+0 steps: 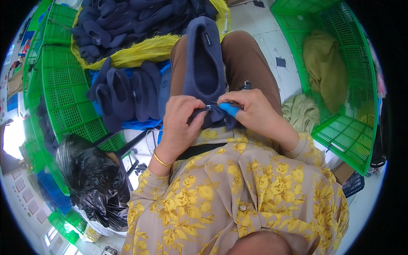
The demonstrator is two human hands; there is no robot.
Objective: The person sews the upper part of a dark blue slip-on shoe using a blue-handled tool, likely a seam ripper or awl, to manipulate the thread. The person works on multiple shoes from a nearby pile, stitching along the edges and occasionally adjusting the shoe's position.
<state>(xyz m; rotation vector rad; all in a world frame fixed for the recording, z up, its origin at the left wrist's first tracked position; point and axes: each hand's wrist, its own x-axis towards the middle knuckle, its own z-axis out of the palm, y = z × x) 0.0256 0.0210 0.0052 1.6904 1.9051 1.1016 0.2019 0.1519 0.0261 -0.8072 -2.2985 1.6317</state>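
Note:
A navy fabric slipper (205,59) lies along my lap, toe pointing away from me. My left hand (182,123) pinches its heel edge between thumb and fingers. My right hand (250,111) grips the same heel from the right, holds a small pair of metal snips (222,103) against the fabric, and has a blue finger cover (230,109) on one finger. A gold bangle sits on my left wrist.
Several more navy slippers (123,95) lie stacked to my left, and a yellow sack (140,49) full of them sits beyond. Green plastic crates (63,91) stand on the left; another crate (352,63) on the right holds olive cloth (325,68). A black bag (91,178) is lower left.

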